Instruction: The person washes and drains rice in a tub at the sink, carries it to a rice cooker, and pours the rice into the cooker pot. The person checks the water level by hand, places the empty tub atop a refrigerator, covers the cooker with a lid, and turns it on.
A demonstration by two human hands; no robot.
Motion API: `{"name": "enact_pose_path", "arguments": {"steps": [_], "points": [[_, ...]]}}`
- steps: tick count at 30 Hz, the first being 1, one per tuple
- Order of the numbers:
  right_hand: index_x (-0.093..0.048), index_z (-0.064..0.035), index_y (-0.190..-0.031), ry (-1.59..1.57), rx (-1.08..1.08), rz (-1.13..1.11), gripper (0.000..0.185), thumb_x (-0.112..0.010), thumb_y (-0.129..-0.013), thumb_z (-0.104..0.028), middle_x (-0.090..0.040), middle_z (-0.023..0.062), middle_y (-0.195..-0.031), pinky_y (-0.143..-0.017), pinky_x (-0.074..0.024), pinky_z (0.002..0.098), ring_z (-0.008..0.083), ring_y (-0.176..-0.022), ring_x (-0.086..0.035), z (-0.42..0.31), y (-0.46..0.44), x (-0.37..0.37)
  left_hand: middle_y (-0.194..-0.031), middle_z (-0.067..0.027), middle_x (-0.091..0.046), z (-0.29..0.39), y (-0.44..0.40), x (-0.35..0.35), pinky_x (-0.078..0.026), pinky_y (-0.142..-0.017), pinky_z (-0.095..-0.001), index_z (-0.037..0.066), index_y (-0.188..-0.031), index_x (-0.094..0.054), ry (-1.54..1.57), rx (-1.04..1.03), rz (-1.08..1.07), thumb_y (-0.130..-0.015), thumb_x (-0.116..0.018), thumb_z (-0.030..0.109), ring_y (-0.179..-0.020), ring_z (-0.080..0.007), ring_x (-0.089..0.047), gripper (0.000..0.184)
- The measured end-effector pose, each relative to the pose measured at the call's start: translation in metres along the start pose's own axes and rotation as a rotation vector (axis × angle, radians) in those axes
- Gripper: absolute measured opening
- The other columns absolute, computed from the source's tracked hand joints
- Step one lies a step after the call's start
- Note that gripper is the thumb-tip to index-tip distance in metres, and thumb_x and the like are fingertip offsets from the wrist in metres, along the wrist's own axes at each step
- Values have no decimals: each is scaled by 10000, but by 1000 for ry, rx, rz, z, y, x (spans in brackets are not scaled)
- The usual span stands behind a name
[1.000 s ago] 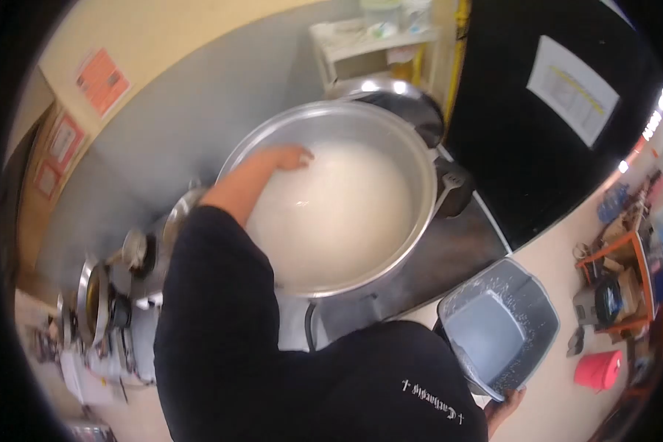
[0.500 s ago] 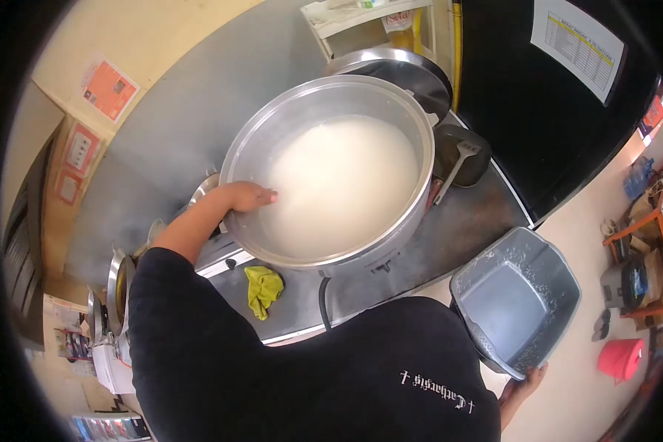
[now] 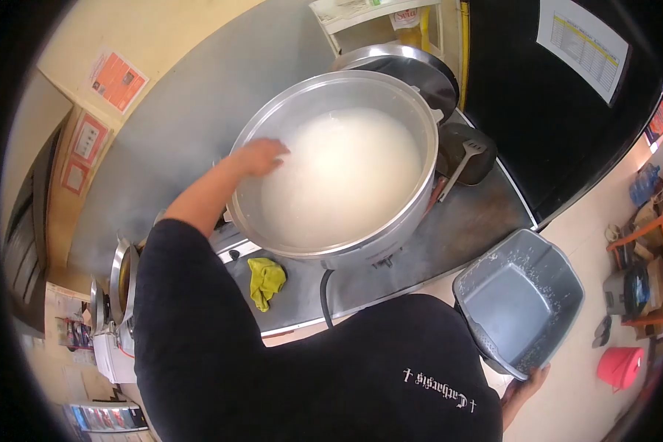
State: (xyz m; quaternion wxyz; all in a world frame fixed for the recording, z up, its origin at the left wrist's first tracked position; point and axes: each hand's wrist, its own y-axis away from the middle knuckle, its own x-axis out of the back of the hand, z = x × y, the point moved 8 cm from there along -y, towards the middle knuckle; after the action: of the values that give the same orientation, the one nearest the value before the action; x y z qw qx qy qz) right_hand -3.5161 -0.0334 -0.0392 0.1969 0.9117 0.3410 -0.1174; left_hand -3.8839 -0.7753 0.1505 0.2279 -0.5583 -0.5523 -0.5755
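A large metal pot (image 3: 333, 254) holds a cloudy white liquid (image 3: 346, 177) with pale matter in it. Over the left part of the pot's opening is my left hand (image 3: 260, 156), its fingers loosely stretched and nothing visible in them. My right hand (image 3: 530, 384) grips the lower edge of a grey plastic basin (image 3: 508, 302), tilted beside my body. White grains stick to the basin's inner walls, and its bottom shows bare. My right thumb and part of the fingers are hidden by the basin.
A yellow-green cloth (image 3: 265, 283) lies on the metal counter (image 3: 295, 298) left of a black hose (image 3: 324, 298). Behind the pot are a large lid (image 3: 420, 70) and a dark pan (image 3: 479, 166) with a spatula (image 3: 460, 171). A pink bucket (image 3: 620, 367) stands on the floor.
My left hand moved from over the liquid down to the pot's left side, then back up a little. The basin stays in my right hand. The view shifted, bringing the cloth into sight.
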Motion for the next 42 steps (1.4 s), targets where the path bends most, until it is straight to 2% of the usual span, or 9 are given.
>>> {"name": "enact_pose_path", "arguments": {"steps": [4,7,13,19,26,28,30,36,42], "points": [[-496,-22,-1213,22,13,-46,480,-481,-733,-29,-571,74,-1041,-868,-449,319,187,-959,-541,-2,-4,-2,-1535,-129,-336,-39,22,-6,-155,-1189,-509,103,-1411,-463,-564,81,-32,-952,-495,376,-1474,-272,-177,535],[-500,-23,-1194,17,7,-55,460,-490,-734,-28,-571,74,-1037,-863,-447,317,186,-956,-538,-2,-5,-2,-1583,-97,-243,-15,44,-25,-68,-1200,-511,95,-1486,-345,-527,182,-220,-957,-449,432,-1499,-250,-31,635],[-502,-24,-1174,6,-8,-57,451,-506,-722,-24,-577,82,-1056,-876,-453,328,195,-976,-546,0,-10,3,-1557,-165,-281,62,76,-75,-119,-1181,-528,77,-1456,-407,-215,27,-850,-980,-205,624,-1465,-318,-187,753],[-505,-20,-1191,16,-23,10,487,-497,-704,-14,-580,90,-1073,-883,-460,344,209,-998,-550,-1,-6,2,-1553,-157,-299,152,92,-38,-203,-1170,-414,61,-1464,-384,496,-60,-819,-956,-293,674,-1419,-342,-288,802],[-515,-20,-1168,20,-11,-3,470,-502,-699,-22,-583,84,-1046,-858,-460,324,195,-954,-549,-5,-2,-10,-1531,-160,-342,213,65,-4,-246,-1151,-377,64,-1472,-369,723,79,-656,-990,-327,591,-1399,-311,-331,716],[-516,-20,-1161,10,-14,32,463,-502,-699,-24,-584,81,-1029,-852,-460,318,190,-936,-549,-5,-5,-11,-1551,-140,-312,243,51,-1,-216,-1159,-377,123,-1507,-315,935,-186,-701,-997,-296,584,-1419,-291,-297,688],[-517,-20,-1135,-1,15,20,439,-499,-697,-24,-582,78,-996,-838,-459,317,188,-912,-549,2,-9,-3,-1546,-145,-316,240,38,-2,-221,-1163,-403,77,-1493,-328,892,-29,-624,-1013,-309,530,-1421,-310,-294,661],[-515,-24,-1099,50,12,-35,383,-543,-722,-89,-563,76,-997,-866,-436,338,198,-951,-536,3,-10,0,-1602,-210,-16,253,-13,-17,-71,-1189,-504,157,-1552,-154,260,-494,-15,-1000,-351,508,-1484,-353,-48,683],[-503,-23,-1083,61,45,-8,411,-508,-674,-56,-559,85,-998,-855,-433,335,207,-924,-535,-7,-3,-18,-1605,-162,-94,232,-55,-19,-56,-1201,-511,171,-1538,-214,174,-459,146,-900,-567,440,-1478,-347,-83,777]]}}
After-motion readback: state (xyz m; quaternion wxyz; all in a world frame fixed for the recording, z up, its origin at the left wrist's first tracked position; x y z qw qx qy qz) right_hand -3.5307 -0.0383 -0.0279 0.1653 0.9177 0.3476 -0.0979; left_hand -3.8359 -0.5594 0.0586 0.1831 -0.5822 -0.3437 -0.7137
